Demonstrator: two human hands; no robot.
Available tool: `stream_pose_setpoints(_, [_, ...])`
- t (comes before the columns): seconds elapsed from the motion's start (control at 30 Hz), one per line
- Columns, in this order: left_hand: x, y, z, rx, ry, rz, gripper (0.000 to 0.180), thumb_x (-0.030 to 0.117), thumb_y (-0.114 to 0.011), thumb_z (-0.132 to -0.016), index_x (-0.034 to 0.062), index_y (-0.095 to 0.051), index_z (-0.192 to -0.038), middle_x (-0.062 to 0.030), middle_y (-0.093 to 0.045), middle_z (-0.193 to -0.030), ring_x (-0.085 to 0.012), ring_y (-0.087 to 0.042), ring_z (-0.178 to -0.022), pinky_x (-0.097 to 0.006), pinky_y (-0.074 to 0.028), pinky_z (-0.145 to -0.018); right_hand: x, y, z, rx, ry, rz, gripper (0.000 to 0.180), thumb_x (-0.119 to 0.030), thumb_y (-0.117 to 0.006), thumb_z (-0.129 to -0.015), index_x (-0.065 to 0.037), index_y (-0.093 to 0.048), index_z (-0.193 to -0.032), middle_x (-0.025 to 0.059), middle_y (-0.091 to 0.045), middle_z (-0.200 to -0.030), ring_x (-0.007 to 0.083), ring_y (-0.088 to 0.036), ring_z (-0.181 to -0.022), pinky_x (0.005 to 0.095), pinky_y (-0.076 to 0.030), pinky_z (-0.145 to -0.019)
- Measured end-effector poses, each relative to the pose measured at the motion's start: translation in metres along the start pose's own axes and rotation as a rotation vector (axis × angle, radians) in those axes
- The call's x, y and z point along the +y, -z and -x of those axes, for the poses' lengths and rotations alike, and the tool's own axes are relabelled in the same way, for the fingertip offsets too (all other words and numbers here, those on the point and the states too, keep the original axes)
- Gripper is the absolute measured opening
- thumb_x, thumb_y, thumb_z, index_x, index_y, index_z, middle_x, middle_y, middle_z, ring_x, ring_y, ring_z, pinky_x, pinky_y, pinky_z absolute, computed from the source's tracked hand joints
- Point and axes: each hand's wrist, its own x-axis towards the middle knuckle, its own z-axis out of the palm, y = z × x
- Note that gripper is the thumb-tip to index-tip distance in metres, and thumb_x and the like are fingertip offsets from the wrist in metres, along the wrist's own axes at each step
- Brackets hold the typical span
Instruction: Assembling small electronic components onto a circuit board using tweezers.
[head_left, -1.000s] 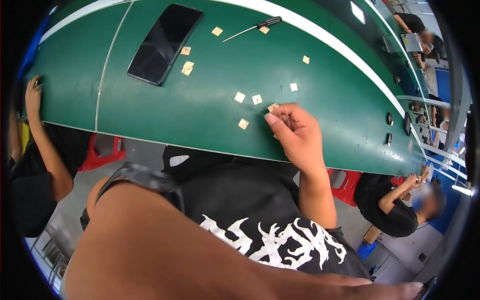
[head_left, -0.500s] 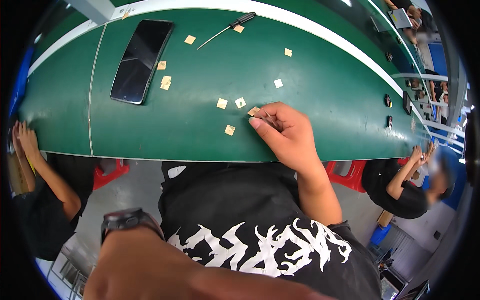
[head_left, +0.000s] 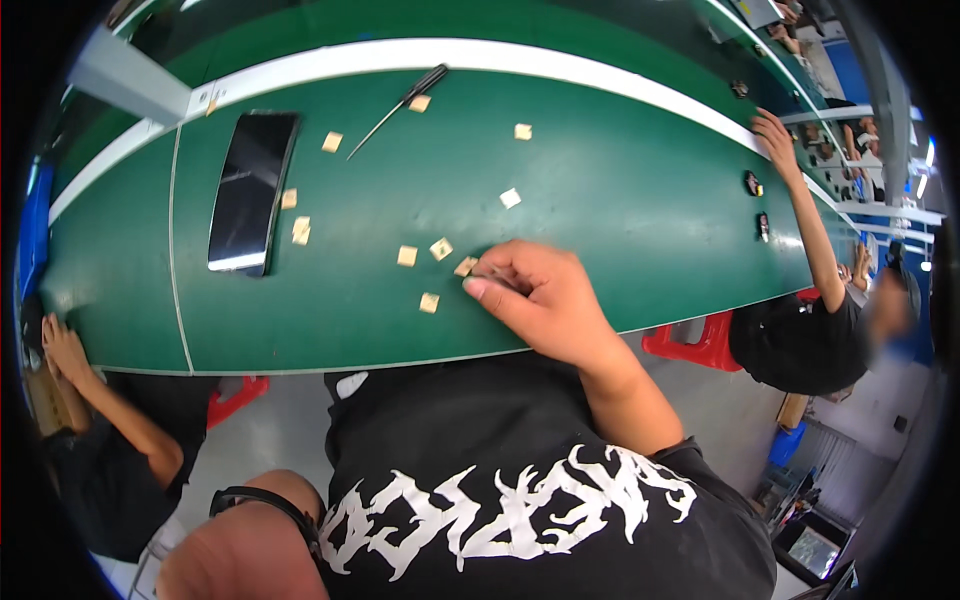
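Note:
My right hand (head_left: 545, 300) is over the near middle of the green table, thumb and fingers pinched together. A thin dark piece shows between them, mostly hidden. Beside the fingertips lies a small tan square (head_left: 466, 266); I cannot tell whether they touch it. Close by are another tan square (head_left: 407, 256), a marked square (head_left: 441, 249) and a square nearer the table edge (head_left: 429, 302). My left hand (head_left: 235, 550) is low at the lower left, a black watch strap (head_left: 268, 497) on its wrist; its fingers are not visible.
A black smartphone (head_left: 252, 195) lies at the left, near a screwdriver (head_left: 398, 110). Several more squares lie farther back, including a white one (head_left: 511, 198). A grey post (head_left: 130, 80) stands far left. People sit on both sides; one person's arm (head_left: 810, 220) reaches over the table.
The whole view has shifted, so the table sits lower. My left forearm has drawn back toward the lower left. At the right, the other person has stretched an arm over the table.

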Motion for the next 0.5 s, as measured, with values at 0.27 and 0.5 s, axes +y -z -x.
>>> stream_pose_setpoints(0.27, [-0.013, 0.033, 0.070, -0.514, 0.195, -0.587, 0.042, 0.012, -0.055, -0.093, 0.0029, -0.053, -0.134, -0.0208, -0.058, -0.131, -0.0346, -0.062, -0.099, -0.056, -0.048, -0.088, 0.027, 0.121, 0.008, 0.691, -0.061, 0.197, 0.018, -0.016, -0.072, -0.096, 0.002, -0.070, -0.095, 0.0018, -0.066, -0.077, 0.0069, -0.057, -0.073, 0.0254, -0.048, -0.066])
stream_pose_setpoints(0.5, [-0.056, 0.016, 0.131, -0.852, 0.395, -0.836, 0.030, 0.003, -0.061, -0.080, -0.0049, -0.067, -0.108, -0.0182, -0.067, -0.109, -0.0353, -0.064, -0.096, -0.052, -0.049, -0.092, 0.116, 0.331, 0.036, 1.493, -0.322, 1.063, 0.039, -0.038, -0.067, -0.096, 0.000, -0.070, -0.106, 0.0225, -0.071, -0.098, 0.0415, -0.068, -0.092, 0.0503, -0.052, -0.084])
